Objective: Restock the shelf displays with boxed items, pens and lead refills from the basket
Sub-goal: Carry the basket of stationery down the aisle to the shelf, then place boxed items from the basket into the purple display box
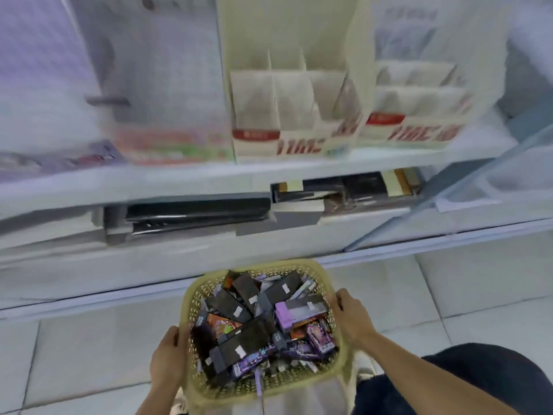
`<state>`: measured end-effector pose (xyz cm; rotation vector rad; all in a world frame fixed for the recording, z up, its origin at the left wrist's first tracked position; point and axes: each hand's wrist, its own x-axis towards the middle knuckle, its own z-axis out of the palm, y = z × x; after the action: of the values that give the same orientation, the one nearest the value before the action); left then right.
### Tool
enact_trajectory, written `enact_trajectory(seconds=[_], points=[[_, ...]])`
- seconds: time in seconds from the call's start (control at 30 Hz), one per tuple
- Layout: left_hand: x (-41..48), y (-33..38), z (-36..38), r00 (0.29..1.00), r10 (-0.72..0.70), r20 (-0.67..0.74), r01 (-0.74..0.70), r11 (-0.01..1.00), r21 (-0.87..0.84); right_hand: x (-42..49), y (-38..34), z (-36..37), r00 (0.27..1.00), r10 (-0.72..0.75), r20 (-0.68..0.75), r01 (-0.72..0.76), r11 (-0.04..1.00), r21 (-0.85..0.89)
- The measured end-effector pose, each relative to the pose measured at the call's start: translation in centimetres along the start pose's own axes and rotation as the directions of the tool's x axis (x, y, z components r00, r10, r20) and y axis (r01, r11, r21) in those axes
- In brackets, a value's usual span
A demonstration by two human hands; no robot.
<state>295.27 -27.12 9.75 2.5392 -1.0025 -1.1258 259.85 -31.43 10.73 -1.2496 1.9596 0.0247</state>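
A yellow basket (335,363), heaped with dark boxes (239,339) and a purple box (291,314), is held over the tiled floor (89,339) before a white shelf (179,178). Its rim is gripped at either side: the left hand (166,359) is curled round the left edge, the right hand (351,317) round the right. Above, a cream cardboard display (287,109) is seen with compartments that appear empty, though blur leaves this uncertain. Nothing has yet been shelved. With boxes piled loosely to the rim, a tilt of the basket could send some sliding out onto the floor.
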Motion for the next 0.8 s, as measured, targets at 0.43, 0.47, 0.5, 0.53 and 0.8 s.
enact_trajectory(seconds=[0.43, 0.47, 0.5, 0.53, 0.8], points=[[8.6, -3.3, 11.4, 0.981, 0.012, -0.192, -0.008, 1.000, 0.023, 9.9, 5.3, 9.2, 0.989, -0.033, -0.141, 0.043, 0.997, 0.064], [8.8, -3.6, 11.8, 0.982, 0.009, -0.189, -0.005, 1.000, 0.022, 10.2, 5.5, 9.5, 0.989, -0.043, -0.142, 0.053, 0.996, 0.069], [8.9, -3.8, 12.1, 0.982, 0.012, -0.186, -0.007, 1.000, 0.026, 10.4, 5.8, 9.6, 0.989, -0.049, -0.138, 0.059, 0.996, 0.071], [9.0, -3.9, 12.2, 0.984, 0.016, -0.179, -0.011, 0.999, 0.031, 10.6, 6.0, 9.8, 0.990, -0.051, -0.131, 0.061, 0.996, 0.071], [7.9, -3.8, 12.3, 0.947, 0.216, -0.238, -0.164, 0.962, 0.220, 10.7, 7.0, 9.9, 0.951, -0.174, -0.255, 0.177, 0.984, -0.010]])
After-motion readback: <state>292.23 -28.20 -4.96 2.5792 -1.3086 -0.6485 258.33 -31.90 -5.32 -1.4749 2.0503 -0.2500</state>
